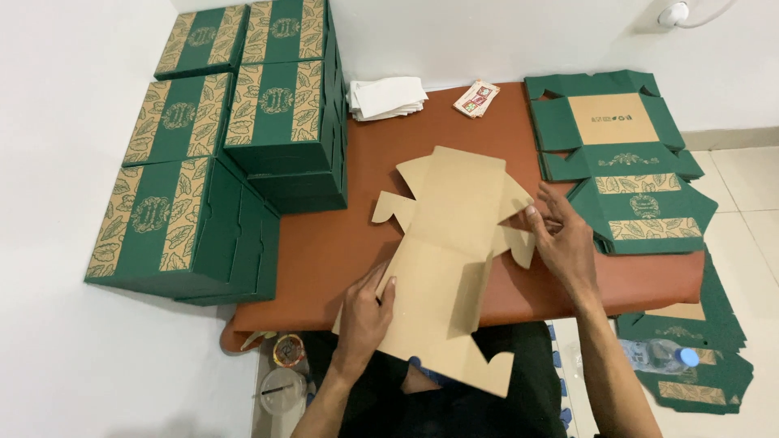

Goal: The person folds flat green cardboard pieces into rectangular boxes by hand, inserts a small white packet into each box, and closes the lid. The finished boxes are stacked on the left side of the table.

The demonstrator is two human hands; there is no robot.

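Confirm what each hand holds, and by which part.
Both are on the flat cardboard box blank, brown side up. Left hand presses its lower left edge; right hand pinches a side flap on its right edge.

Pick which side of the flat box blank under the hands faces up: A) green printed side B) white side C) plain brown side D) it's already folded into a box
C: the flat box blank shows plain brown card, with the left hand and right hand on it.

Flat box blank (445, 243) is showing matt brown cardboard, smooth. Folded boxes (187, 215) are looking like matt green printed card. Tabletop (324, 243) is wearing smooth brown covering, faint sheen. Napkin stack (387, 97) is looking like soft white paper.
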